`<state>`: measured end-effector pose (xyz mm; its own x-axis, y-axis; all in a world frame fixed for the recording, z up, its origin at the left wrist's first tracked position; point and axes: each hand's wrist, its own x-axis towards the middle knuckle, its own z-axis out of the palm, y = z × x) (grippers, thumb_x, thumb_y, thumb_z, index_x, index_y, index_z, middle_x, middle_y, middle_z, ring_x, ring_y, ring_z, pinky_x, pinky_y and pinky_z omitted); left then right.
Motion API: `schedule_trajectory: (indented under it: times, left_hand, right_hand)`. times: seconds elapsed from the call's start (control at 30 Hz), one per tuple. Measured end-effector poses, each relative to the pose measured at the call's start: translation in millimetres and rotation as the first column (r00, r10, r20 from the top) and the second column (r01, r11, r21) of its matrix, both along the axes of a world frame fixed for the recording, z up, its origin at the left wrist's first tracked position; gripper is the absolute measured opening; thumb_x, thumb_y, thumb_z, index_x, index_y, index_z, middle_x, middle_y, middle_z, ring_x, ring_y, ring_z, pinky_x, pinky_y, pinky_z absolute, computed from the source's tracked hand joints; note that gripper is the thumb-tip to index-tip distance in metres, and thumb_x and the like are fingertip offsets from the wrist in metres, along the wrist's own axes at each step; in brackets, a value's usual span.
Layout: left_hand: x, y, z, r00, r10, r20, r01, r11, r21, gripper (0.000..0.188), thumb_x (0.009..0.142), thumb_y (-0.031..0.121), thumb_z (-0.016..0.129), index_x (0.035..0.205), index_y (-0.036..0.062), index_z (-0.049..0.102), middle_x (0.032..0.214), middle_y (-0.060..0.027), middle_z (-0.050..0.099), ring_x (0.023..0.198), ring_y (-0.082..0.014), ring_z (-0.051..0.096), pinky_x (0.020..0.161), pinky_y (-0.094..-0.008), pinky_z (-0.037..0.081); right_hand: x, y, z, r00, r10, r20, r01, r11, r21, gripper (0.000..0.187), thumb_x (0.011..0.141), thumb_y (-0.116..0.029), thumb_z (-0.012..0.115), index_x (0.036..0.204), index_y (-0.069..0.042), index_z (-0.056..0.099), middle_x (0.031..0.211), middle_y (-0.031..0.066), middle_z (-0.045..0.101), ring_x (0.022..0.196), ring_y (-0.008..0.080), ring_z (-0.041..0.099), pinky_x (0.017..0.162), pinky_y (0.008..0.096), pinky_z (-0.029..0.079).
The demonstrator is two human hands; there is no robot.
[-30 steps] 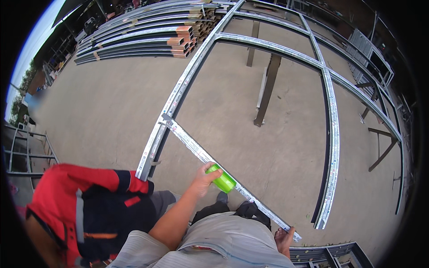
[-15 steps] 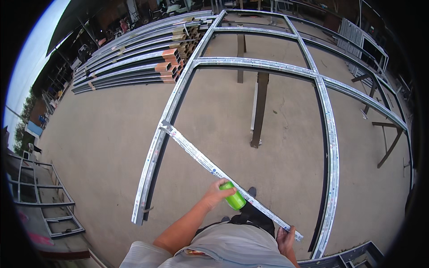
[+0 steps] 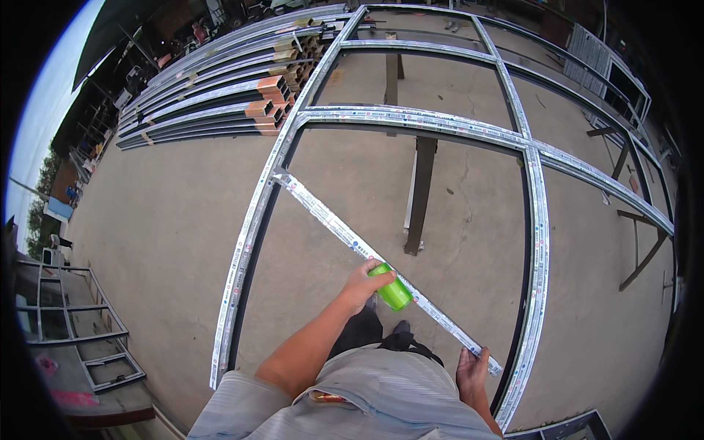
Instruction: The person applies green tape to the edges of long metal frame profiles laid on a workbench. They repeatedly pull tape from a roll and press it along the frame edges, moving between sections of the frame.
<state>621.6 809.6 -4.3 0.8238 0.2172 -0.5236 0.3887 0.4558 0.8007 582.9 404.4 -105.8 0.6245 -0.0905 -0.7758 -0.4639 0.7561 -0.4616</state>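
left hand (image 3: 359, 286): clasping green cylinder (image 3: 397, 296)
right hand (image 3: 471, 372): gripping near end of strip (image 3: 327, 215)
strip: support evenly, avoid twisting

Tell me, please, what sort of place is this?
Probably a workshop or yard where frames are made: a large frame spans the view, long bars lie stacked beyond it, and a smaller frame is at the left.
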Motion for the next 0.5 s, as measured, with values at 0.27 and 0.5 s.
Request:
schedule_trajectory:
  times: [0.27, 0.5]
  left_hand:
    - [122.7, 54.8, -48.5, 0.998, -0.057, 0.013, 0.059, 0.983, -0.174, 0.061, 0.089, 0.034, 0.084, 0.133, 0.0022, 0.056, 0.113, -0.0072, 0.064, 0.105, -0.0185, 0.064, 0.092, -0.0348, 0.051]
    - [217.6, 117.3, -68.6, 0.996, -0.079, -0.03, 0.069, 0.967, -0.245, 0.052, 0.089, 0.037, 0.084, 0.125, 0.0068, 0.06, 0.109, -0.0054, 0.066, 0.101, -0.0176, 0.066, 0.088, -0.0346, 0.052]
  right_hand:
    - [99.0, 53.8, 2.1, 0.988, -0.017, 0.152, 0.036, 0.992, -0.123, 0.031, 0.107, -0.036, 0.063, 0.112, -0.005, 0.062, 0.108, 0.011, 0.074, 0.097, 0.0207, 0.073, 0.09, 0.0316, 0.062]
    - [189.7, 115.9, 17.3, 0.981, -0.021, 0.192, 0.063, 0.974, -0.219, 0.032, 0.108, -0.036, 0.061, 0.113, -0.005, 0.062, 0.11, 0.0112, 0.073, 0.101, 0.0206, 0.072, 0.093, 0.0315, 0.06]
